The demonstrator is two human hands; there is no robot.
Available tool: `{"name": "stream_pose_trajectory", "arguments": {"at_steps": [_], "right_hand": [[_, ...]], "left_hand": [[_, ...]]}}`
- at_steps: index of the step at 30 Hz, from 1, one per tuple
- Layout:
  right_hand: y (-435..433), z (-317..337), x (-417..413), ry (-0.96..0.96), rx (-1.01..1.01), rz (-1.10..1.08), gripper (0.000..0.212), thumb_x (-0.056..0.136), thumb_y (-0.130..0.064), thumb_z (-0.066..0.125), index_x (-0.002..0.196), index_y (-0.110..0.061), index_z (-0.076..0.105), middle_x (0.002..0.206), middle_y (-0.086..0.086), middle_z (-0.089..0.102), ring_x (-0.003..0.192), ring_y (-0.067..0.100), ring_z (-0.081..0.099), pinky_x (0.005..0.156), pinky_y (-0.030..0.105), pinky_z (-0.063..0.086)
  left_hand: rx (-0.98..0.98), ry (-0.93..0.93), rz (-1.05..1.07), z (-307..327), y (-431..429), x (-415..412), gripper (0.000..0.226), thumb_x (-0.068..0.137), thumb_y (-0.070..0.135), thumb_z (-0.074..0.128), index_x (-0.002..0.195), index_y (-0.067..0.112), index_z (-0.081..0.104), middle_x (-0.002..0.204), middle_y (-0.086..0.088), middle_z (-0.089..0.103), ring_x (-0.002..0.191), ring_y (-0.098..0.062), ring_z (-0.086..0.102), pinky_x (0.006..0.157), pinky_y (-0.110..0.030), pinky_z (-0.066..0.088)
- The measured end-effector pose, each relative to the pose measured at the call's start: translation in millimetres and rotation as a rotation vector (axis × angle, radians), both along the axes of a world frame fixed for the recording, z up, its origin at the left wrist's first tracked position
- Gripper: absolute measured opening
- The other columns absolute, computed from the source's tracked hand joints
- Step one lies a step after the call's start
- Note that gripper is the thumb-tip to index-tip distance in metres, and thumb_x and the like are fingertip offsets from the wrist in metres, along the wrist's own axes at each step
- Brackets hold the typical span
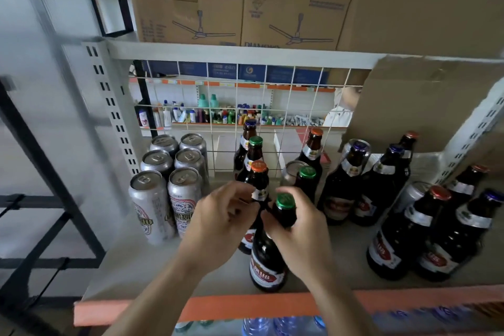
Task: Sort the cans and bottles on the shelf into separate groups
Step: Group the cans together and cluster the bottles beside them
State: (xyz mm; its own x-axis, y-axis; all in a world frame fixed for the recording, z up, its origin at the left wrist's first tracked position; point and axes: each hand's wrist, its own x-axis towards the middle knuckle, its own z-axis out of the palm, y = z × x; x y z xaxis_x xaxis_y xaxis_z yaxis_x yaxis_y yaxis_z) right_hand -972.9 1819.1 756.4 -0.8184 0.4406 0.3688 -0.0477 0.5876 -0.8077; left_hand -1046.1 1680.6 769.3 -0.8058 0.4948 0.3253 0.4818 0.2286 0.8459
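The front bottle (268, 264) stands upright near the front edge of the shelf (152, 262), its long axis vertical and its green cap pointing straight up. It is dark glass with a red and white label low on the body.

The right hand (300, 229) has its grip on the neck of this bottle, with fingers and thumb wrapped closely round the glass just under the cap.

The left hand (218, 224) reaches in beside it. Its grip is narrow, the fingers and thumb curled onto the neck of the orange-capped bottle (260, 180). That bottle also stands upright, just behind and to the left of the front bottle, and the two hands nearly touch.

At the left of the shelf six cans (185, 180) stand on end in two rows, tabs up and touching one another. One more can (291, 172) stands among the bottles in the middle, and another (413, 194) is half hidden among those on the right. All the other dark bottles (387, 183) stand upright too, in loose clusters.

A white wire grid (272, 95) closes the back of the shelf, and cardboard boxes (191, 0) sit on the level above.
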Motion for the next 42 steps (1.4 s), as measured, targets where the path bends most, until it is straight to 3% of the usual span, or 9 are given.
{"name": "stream_pose_trajectory", "arguments": {"at_steps": [3,8,12,17,19,26,31,38,42], "right_hand": [[3.1,-10.7,-0.2,-0.040,-0.111,0.035,0.018,0.079,-0.024,0.077,0.092,-0.021,0.065,0.083,-0.007,0.072,0.077,0.001,0.067,0.067,0.023,0.053],[6.6,-13.7,-2.4,-0.062,-0.109,0.103,0.013,0.083,-0.023,0.072,0.092,-0.020,0.065,0.083,-0.007,0.071,0.078,0.005,0.068,0.070,0.031,0.055],[9.8,-14.8,1.9,0.018,-0.113,0.081,0.009,0.081,-0.018,0.071,0.081,-0.021,0.062,0.071,-0.008,0.069,0.068,0.006,0.066,0.061,0.020,0.048],[31.5,4.6,12.7,0.205,-0.037,0.027,0.027,0.075,-0.034,0.066,0.068,-0.009,0.062,0.061,-0.001,0.065,0.059,0.011,0.064,0.057,0.033,0.050],[42.2,17.8,17.6,0.273,-0.008,0.024,0.023,0.075,-0.029,0.067,0.064,-0.009,0.063,0.060,-0.001,0.064,0.058,0.012,0.064,0.056,0.034,0.050],[78.9,35.5,29.9,0.259,0.072,-0.134,0.029,0.072,-0.020,0.066,0.050,-0.018,0.048,0.043,-0.006,0.050,0.040,0.013,0.048,0.041,0.028,0.035],[98.1,21.6,17.3,0.183,0.072,-0.249,0.044,0.077,-0.014,0.074,0.050,-0.023,0.042,0.042,-0.011,0.051,0.037,0.010,0.045,0.042,0.024,0.034],[119.0,-1.9,-8.0,0.092,0.091,-0.334,0.037,0.079,-0.018,0.075,0.056,-0.017,0.046,0.041,-0.007,0.049,0.041,0.007,0.051,0.042,0.022,0.033],[124.9,-5.8,-14.5,0.074,0.063,-0.365,0.035,0.081,-0.015,0.074,0.058,-0.018,0.048,0.044,-0.008,0.051,0.043,0.000,0.054,0.039,0.011,0.033]], "left_hand": [[0.031,0.016,0.047,-4.2,8.3,-2.2,0.029,0.078,0.034,0.061,0.105,0.023,0.062,0.096,0.007,0.071,0.087,-0.007,0.069,0.075,-0.039,0.057],[-0.015,0.103,0.171,-3.6,22.7,-11.6,0.040,0.078,0.039,0.069,0.113,0.033,0.051,0.106,0.007,0.062,0.098,-0.013,0.063,0.082,-0.040,0.054],[-0.122,0.083,0.190,0.5,34.7,-21.0,0.056,0.081,0.041,0.069,0.130,0.022,0.047,0.123,0.007,0.059,0.115,-0.012,0.055,0.095,-0.034,0.047],[-0.201,-0.017,0.198,-0.8,49.2,-26.0,0.044,0.081,0.048,0.065,0.114,0.022,0.053,0.101,0.005,0.064,0.090,-0.011,0.059,0.070,-0.025,0.045],[-0.211,-0.038,0.215,-4.7,52.8,-28.1,0.038,0.082,0.046,0.065,0.108,0.021,0.052,0.088,0.007,0.061,0.078,-0.009,0.057,0.062,-0.022,0.044],[-0.207,-0.041,0.208,-17.5,54.8,-37.3,0.032,0.082,0.041,0.067,0.106,0.023,0.054,0.086,0.008,0.065,0.080,-0.014,0.063,0.073,-0.036,0.056],[-0.224,-0.047,0.150,-18.4,49.9,-42.7,0.025,0.081,0.043,0.066,0.095,0.025,0.056,0.087,0.008,0.066,0.081,-0.010,0.063,0.070,-0.032,0.055],[-0.217,-0.065,0.127,-18.3,48.7,-43.5,0.024,0.081,0.045,0.065,0.095,0.026,0.058,0.087,0.012,0.064,0.081,-0.004,0.061,0.067,-0.023,0.051],[-0.219,-0.066,0.127,-19.3,49.0,-43.9,0.025,0.081,0.046,0.065,0.096,0.027,0.058,0.087,0.013,0.064,0.081,-0.003,0.061,0.069,-0.025,0.053]]}}
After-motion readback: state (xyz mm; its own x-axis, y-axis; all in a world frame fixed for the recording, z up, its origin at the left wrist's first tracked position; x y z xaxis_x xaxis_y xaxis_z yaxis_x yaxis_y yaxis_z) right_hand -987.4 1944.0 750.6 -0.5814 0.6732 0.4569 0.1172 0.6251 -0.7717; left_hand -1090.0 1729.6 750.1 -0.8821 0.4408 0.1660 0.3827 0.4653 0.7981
